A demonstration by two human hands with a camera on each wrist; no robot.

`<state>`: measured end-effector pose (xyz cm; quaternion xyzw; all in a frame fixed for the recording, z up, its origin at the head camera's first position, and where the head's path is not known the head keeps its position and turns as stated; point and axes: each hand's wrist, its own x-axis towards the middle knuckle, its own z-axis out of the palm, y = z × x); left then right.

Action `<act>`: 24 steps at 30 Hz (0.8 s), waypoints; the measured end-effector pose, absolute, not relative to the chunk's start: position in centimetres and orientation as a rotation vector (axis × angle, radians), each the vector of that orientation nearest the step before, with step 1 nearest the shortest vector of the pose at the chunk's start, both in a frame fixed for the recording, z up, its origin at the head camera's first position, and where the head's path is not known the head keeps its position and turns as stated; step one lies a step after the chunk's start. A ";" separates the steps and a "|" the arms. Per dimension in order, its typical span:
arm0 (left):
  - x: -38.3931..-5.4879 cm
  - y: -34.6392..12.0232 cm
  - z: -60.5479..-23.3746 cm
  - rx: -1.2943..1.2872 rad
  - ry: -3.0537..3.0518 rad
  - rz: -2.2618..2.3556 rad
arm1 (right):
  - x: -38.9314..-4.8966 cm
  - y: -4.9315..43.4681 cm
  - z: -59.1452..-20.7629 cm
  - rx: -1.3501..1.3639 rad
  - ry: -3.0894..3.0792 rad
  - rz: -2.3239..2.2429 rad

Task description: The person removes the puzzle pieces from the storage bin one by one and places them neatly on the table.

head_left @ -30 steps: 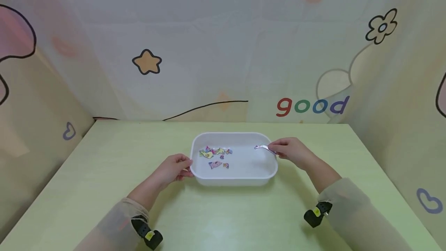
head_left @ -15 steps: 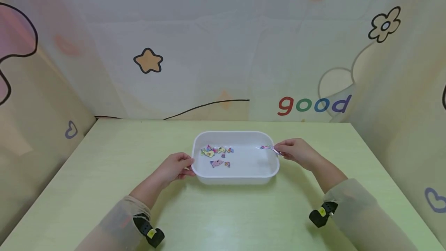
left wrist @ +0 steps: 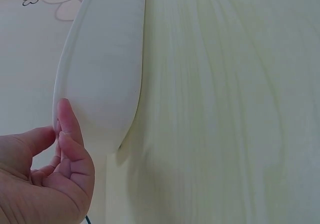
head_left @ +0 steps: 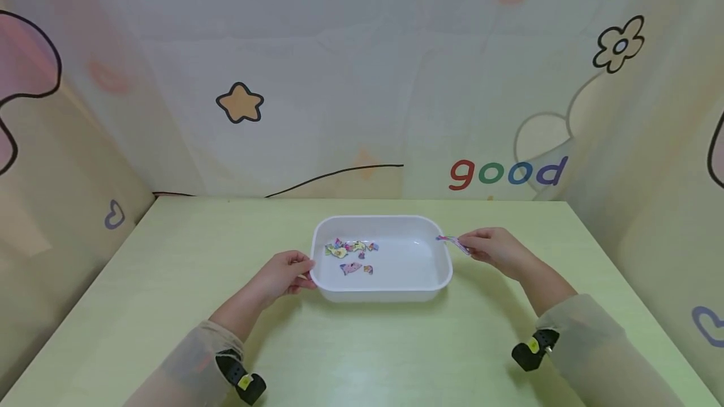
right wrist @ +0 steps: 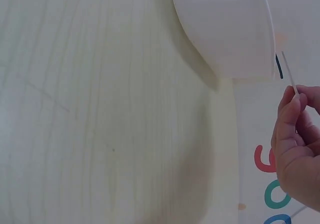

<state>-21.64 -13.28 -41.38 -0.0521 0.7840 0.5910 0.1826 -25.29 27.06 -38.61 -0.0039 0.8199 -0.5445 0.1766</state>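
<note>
A white rectangular plastic tray (head_left: 381, 295) stands on the table. My left hand (head_left: 285, 274) pinches its left rim, thumb on one side and fingers on the other, as the left wrist view also shows. Just beyond the right rim, my right hand (head_left: 494, 250) pinches a thin, slightly curved strip with pink and purple print (head_left: 454, 242). The strip's left end overlaps the rim in the head view; the right wrist view shows it edge-on as a pale sliver (right wrist: 289, 70) above the rim's level. Several small colourful printed pieces (head_left: 351, 268) lie in the tray's left half.
The pale green table (head_left: 373, 350) extends around the tray. Behind it hangs a printed cloth backdrop (head_left: 339, 80) with a star, a flower and the word "good". More cloth closes in both sides. A small black camera is strapped at each wrist.
My right hand has moved right with the printed strip, from over the tray's right side to just outside its rim. My left hand keeps its grip on the left rim.
</note>
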 end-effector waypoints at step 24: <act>-21.7 -13.5 -41.1 -0.121 2.184 1.655 | -25.5 31.3 -40.4 0.120 2.274 -1.610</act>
